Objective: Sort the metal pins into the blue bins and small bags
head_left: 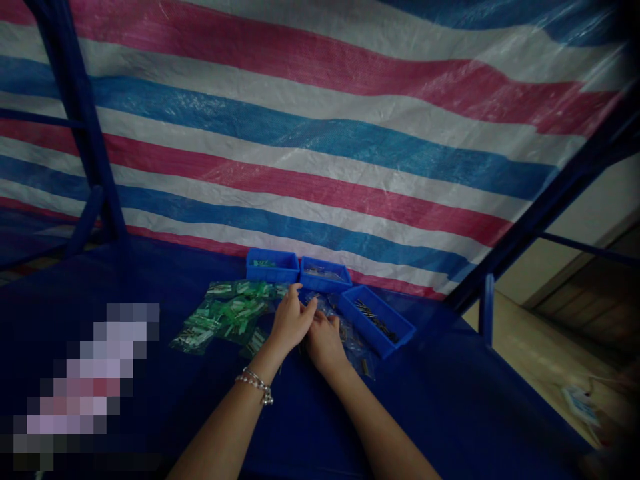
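Observation:
My left hand (291, 321) and my right hand (325, 341) meet over the table, with their fingertips close together. The left fingers are bent, and its thumb reaches toward the right hand. On the right hand the fingers are curled in. Whatever lies between them is hidden. Clear plastic bags (356, 343) with small parts lie beside and behind my right hand. To the left of my left hand spreads a pile of clear bags with green and pale pieces (230, 312).
Two small blue bins, one with green pieces (273, 275) and one with clear packets (326, 285), stand at the back. A longer blue bin (364, 327) of dark thin rods sits right. Striped sheeting (300, 160) hangs behind the blue table (440, 393), between blue frame posts (83, 120).

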### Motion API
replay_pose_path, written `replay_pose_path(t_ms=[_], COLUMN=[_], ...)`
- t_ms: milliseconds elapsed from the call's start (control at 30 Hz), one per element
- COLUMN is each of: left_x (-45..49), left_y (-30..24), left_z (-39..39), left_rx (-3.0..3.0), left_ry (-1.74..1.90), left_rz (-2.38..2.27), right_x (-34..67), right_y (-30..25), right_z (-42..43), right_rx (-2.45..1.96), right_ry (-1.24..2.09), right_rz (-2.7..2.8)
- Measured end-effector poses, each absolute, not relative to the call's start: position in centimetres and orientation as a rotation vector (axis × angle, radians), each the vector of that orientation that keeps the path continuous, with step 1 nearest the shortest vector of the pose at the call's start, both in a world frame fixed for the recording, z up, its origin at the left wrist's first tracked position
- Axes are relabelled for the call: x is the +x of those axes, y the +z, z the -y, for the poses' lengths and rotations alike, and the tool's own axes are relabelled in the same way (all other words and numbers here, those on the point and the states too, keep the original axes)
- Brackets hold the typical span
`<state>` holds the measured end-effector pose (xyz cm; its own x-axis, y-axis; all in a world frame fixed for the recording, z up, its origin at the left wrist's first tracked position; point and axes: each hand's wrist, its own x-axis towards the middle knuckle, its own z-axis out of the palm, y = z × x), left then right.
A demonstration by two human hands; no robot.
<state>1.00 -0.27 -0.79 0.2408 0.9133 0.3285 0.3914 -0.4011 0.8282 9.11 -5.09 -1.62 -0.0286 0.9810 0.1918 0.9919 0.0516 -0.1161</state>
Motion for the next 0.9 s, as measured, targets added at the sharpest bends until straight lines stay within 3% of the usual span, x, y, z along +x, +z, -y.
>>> replay_pose_path(t_ms=[367,900], left_x=[1.0,0.9], left_y=[-0.6,-0.6], left_z=[0.4,0.2], left_rx=[1.933,1.908], left_ry=[1.091,1.029], left_rz=[-1.229,-1.234], right_x=[9.4,9.2], right_y=[-2.3,-2.9], right_z=[4.9,4.2], right_rx=[-1.910,-1.404], right_ry=[-0.080,-0.107], right_rz=[2.076,2.172])
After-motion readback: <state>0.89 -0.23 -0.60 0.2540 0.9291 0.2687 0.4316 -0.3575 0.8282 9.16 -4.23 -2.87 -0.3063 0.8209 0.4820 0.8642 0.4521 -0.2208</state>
